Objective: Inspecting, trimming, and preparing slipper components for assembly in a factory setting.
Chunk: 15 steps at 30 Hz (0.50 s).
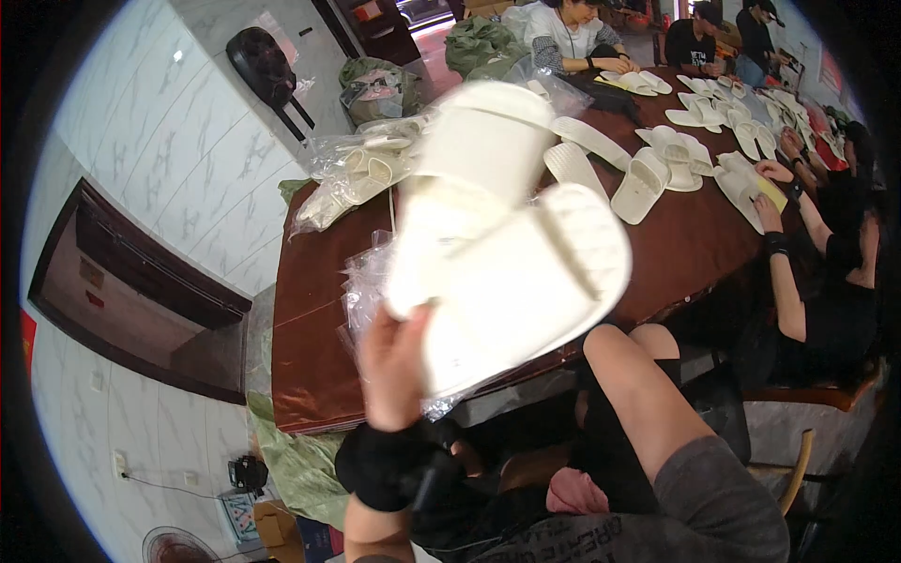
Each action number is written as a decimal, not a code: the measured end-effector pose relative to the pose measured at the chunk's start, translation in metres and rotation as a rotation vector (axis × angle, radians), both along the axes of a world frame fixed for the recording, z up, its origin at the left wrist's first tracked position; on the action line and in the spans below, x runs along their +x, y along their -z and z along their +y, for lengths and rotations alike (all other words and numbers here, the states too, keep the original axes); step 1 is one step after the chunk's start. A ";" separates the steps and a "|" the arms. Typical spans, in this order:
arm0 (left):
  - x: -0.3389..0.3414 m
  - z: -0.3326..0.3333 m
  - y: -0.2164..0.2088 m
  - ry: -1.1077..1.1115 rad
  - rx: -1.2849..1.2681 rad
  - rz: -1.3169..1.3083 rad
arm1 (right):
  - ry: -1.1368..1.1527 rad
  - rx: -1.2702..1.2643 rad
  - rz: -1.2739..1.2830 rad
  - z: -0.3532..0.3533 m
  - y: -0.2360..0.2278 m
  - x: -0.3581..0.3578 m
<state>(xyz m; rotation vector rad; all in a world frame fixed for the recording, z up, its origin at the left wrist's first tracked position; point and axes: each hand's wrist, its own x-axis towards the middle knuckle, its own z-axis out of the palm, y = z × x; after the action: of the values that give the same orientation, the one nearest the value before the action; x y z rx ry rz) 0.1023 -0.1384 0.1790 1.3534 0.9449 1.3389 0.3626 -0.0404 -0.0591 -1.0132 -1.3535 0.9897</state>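
My left hand (392, 361), with a black band at the wrist, grips a pair of white slippers (521, 305) by the lower left edge. The pair is raised above the near part of the table, one slipper overlapping the other, and looks washed out by glare and slightly blurred. Only the thumb and part of the hand show; the other fingers are behind the slippers. My right hand cannot be made out. A bare limb (648, 399) in dark grey cloth enters from the lower right and stops just below the slippers. Clear plastic bags (368, 286) lie on the table beside my left hand.
A brown-covered table (314, 347) carries bagged slippers (366, 169) and several loose white slippers (648, 183). On the right, a co-worker's hands (771, 192) handle slippers and a yellow sheet. Another person (572, 38) works across the table. Green sacks (479, 45) stand behind.
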 end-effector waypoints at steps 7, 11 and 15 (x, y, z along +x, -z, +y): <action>-0.018 0.061 0.171 -0.296 -0.253 0.154 | 0.244 -0.136 -1.252 -0.003 -0.013 -0.006; -0.037 0.065 0.210 -0.290 -0.327 0.216 | 0.248 -0.158 -1.268 -0.008 -0.026 -0.012; -0.057 0.066 0.185 -0.396 0.147 0.671 | 0.230 -0.161 -1.254 -0.006 -0.028 -0.011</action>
<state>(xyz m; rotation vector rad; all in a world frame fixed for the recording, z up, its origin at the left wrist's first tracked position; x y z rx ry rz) 0.0457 -0.0721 -0.0057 1.8489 1.6571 1.2673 0.3514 -0.0461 -0.0310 -2.0191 -2.0635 0.1984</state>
